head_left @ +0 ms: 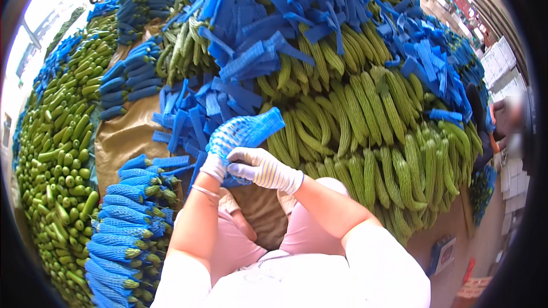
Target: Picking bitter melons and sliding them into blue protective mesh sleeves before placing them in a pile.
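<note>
A blue foam net sleeve [250,131] is pulled over my left hand [220,147], and the white glove shows through its stretched mesh. The sleeve's narrow free end points up and to the right. My left fingers are hidden inside it. My right hand [264,169], in a white striped glove, is closed at the sleeve's lower rim beside my left wrist. Just beyond my hands lies a loose heap of flat blue net sleeves [200,111]. Long ridged green gourds [371,108] are stacked in rows to the right of my hands.
Gourds in blue sleeves [123,231] form a stack at my left. Farther left spreads a pile of smooth green squash [63,159]. A bigger mound of blue sleeves [274,17] rises ahead. Brown sheeting [128,131] covers ground between piles. Another person [496,120] is at far right.
</note>
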Tool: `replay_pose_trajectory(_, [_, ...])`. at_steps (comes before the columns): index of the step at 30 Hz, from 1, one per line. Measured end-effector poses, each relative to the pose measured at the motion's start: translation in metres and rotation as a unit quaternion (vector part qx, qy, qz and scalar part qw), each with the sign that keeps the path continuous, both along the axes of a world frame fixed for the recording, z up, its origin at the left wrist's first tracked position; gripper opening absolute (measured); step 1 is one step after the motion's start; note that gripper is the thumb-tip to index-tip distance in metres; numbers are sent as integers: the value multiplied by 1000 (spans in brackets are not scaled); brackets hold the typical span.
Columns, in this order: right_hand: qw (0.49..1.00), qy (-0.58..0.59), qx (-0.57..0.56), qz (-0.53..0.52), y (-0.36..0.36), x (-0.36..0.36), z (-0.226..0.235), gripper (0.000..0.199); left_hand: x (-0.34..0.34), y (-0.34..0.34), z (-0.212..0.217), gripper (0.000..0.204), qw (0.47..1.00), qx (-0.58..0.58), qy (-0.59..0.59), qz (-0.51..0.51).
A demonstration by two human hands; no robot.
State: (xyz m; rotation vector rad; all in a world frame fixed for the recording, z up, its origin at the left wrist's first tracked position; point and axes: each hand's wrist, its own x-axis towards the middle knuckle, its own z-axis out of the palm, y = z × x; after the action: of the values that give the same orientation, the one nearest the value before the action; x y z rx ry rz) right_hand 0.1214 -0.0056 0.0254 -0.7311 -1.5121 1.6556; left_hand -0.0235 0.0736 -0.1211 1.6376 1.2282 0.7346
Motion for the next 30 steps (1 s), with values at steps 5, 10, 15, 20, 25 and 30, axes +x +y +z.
replay_pose_trajectory(5, [989,48,-111,85,0,12,3,18,3,-12,-1,43,997,-58,-36,-41])
replay_pose_trajectory(10, [992,12,96,85,-16,14,20,17,24,-10,15,45,990,-98,-85,-52])
replay_pose_trajectory(15, [960,-175,206,77,-15,36,23,18,46,-4,34,47,980,-131,-138,-53])
replay_pose_trajectory(20, [791,-309,198,-490,53,217,-23,19,49,16,71,50,972,-142,-187,-31])
replay_pose_trajectory(25, [501,-679,-182,-505,19,358,-60,51,65,-11,89,54,957,-151,-246,-32])
replay_pose_trajectory(30, [456,-748,-201,-438,21,339,-53,57,78,-33,125,58,946,-149,-288,-14])
